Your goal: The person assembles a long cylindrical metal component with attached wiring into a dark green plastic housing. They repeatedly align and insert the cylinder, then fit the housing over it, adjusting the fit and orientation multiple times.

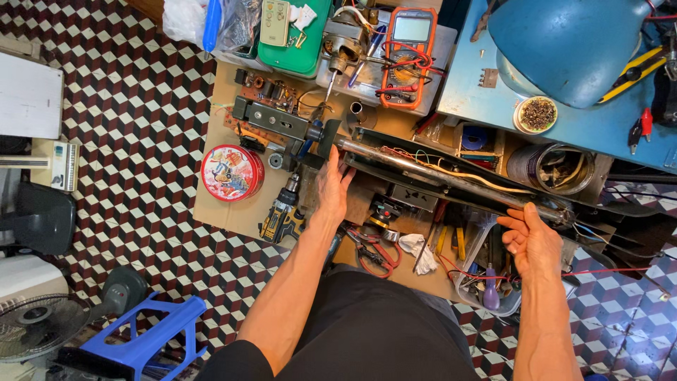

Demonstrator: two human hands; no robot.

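- The left hand (331,189) lies flat, fingers stretched and close together, pressing on the left end of a long dark metal bar (451,180); it grips nothing.
- The right hand (534,240) curls around the bar's right end, fingers wrapped underneath and thumb on the near side, holding it.
- The bar runs across the middle of the work area, from the far left down to the near right, with red and yellow wires (451,168) lying along its top.
- Just left of the left hand, a yellow and black cordless drill (282,212) lies on the cardboard sheet (218,212), and a round red tin (232,173) sits further left.
- Beyond the bar, an orange multimeter (409,53) rests on a grey tray with its red leads coiled over it.
- A green circuit board (264,106) lies far left of the bar's end.
- To the far right, a blue dome-shaped lamp shade (571,42) sits on a blue table (465,85).
- A blue plastic stool (141,335) stands on the patterned tile floor (127,106), near left.
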